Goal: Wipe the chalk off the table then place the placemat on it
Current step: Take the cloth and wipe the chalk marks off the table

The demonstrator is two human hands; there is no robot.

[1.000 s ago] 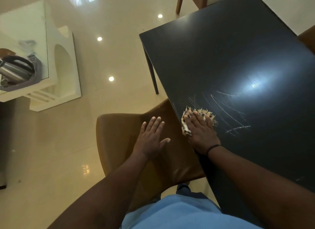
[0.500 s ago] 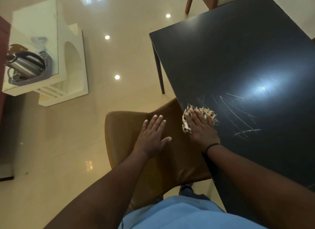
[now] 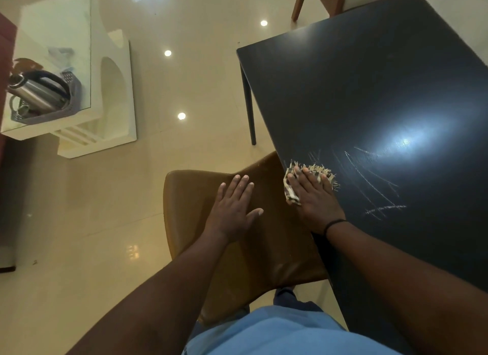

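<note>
White chalk scribbles (image 3: 375, 185) sat on glossy black table (image 3: 369, 90); right hand (image 3: 314, 198) pressed flat on fringed striped cloth (image 3: 311, 173), left hand (image 3: 233, 209) rested open-palmed on tan leather chair (image 3: 195, 196).

One head-worn, wide-angle view looks steeply down from above the person's chest, facing forward over both forearms. It sits close over the brown chair (image 3: 237, 235) and the near edge of the dark table (image 3: 369, 90) at right. The glossy floor (image 3: 158, 183) fills the left, lines bowing toward the edges.
</note>
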